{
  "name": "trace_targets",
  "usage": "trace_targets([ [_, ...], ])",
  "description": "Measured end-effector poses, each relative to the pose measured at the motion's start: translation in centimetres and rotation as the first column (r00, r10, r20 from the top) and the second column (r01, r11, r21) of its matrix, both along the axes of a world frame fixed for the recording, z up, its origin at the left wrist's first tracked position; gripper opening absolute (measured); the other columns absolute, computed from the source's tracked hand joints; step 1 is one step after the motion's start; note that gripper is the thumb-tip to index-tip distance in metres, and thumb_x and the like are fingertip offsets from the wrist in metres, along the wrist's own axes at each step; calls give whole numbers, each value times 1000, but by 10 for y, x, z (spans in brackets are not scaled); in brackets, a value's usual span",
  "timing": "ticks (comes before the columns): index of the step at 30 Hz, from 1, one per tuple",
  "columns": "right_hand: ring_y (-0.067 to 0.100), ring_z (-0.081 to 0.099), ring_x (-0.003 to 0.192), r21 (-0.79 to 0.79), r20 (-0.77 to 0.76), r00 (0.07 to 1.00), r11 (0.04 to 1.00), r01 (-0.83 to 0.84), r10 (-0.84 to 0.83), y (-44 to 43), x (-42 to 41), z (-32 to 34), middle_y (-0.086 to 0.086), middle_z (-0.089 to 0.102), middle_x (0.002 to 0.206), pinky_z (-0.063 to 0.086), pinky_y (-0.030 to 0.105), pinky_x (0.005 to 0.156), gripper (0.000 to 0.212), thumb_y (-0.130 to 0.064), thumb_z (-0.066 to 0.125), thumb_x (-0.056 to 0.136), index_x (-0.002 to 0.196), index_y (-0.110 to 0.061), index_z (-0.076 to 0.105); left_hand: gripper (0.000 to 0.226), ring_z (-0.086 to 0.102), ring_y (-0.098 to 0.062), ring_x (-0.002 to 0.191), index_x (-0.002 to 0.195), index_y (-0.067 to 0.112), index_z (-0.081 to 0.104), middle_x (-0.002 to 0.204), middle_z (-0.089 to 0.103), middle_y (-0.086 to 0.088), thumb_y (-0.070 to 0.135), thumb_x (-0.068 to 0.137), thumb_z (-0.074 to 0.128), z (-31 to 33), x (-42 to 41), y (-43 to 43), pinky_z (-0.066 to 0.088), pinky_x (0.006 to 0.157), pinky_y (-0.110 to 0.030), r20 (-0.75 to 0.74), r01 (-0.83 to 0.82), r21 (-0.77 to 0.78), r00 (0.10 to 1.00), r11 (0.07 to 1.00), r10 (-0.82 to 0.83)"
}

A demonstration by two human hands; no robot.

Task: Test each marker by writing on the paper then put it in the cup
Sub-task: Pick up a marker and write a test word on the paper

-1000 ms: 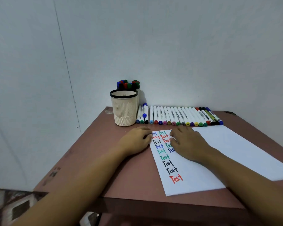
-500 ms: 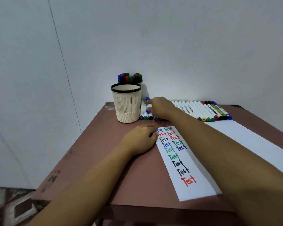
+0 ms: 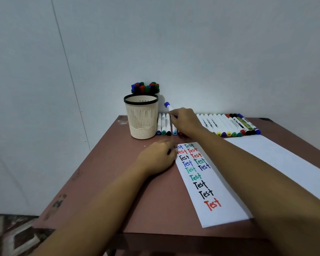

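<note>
My right hand (image 3: 186,121) grips a white marker with a blue cap (image 3: 168,105) and holds it tilted, cap up, just above the row of markers (image 3: 227,125) at the back of the table. A cream ribbed cup (image 3: 141,118) with a black rim stands left of the row. My left hand (image 3: 158,157) rests loosely curled on the top left corner of the white paper (image 3: 216,206), which carries "Test" in several colours.
Behind the cream cup a second holder (image 3: 145,88) is full of capped markers. The brown table (image 3: 100,182) stands against a pale wall; its left and front edges are close. A second white sheet (image 3: 284,159) lies to the right.
My right hand left the paper, reached back to the marker row and lifted a blue-capped marker from it. My left hand stayed on the paper's corner.
</note>
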State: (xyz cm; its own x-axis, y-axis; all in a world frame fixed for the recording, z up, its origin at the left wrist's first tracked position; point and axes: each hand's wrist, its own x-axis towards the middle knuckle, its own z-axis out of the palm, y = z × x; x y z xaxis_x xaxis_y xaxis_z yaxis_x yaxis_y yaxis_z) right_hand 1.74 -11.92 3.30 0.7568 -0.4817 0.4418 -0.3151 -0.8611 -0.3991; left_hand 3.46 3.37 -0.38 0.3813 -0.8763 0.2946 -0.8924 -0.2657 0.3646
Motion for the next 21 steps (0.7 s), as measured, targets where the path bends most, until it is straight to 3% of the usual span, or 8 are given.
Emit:
trace_targets([
  [3,24,61,106,213,182,982,977,14,-54,6,-35,7,11,69,112,44,27,89,31,-11,49,92,118,-7,66,36,49,-17,117,130,19,51,127,56,-2,19,96,41,2,2,-1,35,91,-21,-64,-14,-113,998,993,7],
  [5,22,65,93,406,259,962,914,-21,-93,11,-62,8,7,70,95,51,34,90,29,-9,50,90,113,-11,68,37,47,-18,119,132,14,49,129,52,-6,17,96,43,3,1,-1,28,87,-14,-47,-55,-195,998,979,46],
  [7,21,64,76,544,313,943,835,-83,-110,17,-91,10,7,66,83,57,39,82,26,-5,49,90,104,-13,69,38,46,-19,118,133,9,48,129,50,-9,14,95,46,4,-3,1,24,87,-9,-9,-55,-294,998,954,55],
  [9,18,62,69,581,334,939,803,-134,-85,24,-119,11,9,66,82,56,31,73,24,0,48,90,96,-14,67,40,47,-21,118,131,6,49,128,48,-11,11,91,51,5,-5,2,29,94,-13,68,-24,-366,996,930,53],
  [11,14,62,68,577,331,942,801,-160,-51,33,-141,7,5,66,78,56,25,68,26,1,46,91,92,-15,66,45,49,-26,116,130,3,49,127,49,-14,17,88,55,4,-5,2,38,97,-27,182,35,-381,983,924,38],
  [15,10,62,65,621,373,928,747,-238,-15,48,-157,-5,4,66,76,56,28,69,31,2,46,92,84,-18,68,58,56,-25,104,130,4,49,119,56,-12,40,85,46,5,-10,1,44,89,-35,368,131,-228,929,965,-39],
  [19,11,62,68,654,446,895,683,-325,-2,53,-152,-7,4,65,78,55,23,66,28,0,47,94,85,-16,67,57,59,-26,89,125,7,53,102,62,-9,44,88,30,6,-15,0,43,77,-37,353,142,-169,933,975,-75],
  [21,12,62,68,721,522,852,553,-418,-36,52,-150,-7,4,65,75,56,24,66,15,-7,53,94,94,-16,65,51,58,-28,82,118,4,56,97,62,-11,41,90,33,7,-17,0,44,71,-38,310,151,-204,947,967,-83],
])
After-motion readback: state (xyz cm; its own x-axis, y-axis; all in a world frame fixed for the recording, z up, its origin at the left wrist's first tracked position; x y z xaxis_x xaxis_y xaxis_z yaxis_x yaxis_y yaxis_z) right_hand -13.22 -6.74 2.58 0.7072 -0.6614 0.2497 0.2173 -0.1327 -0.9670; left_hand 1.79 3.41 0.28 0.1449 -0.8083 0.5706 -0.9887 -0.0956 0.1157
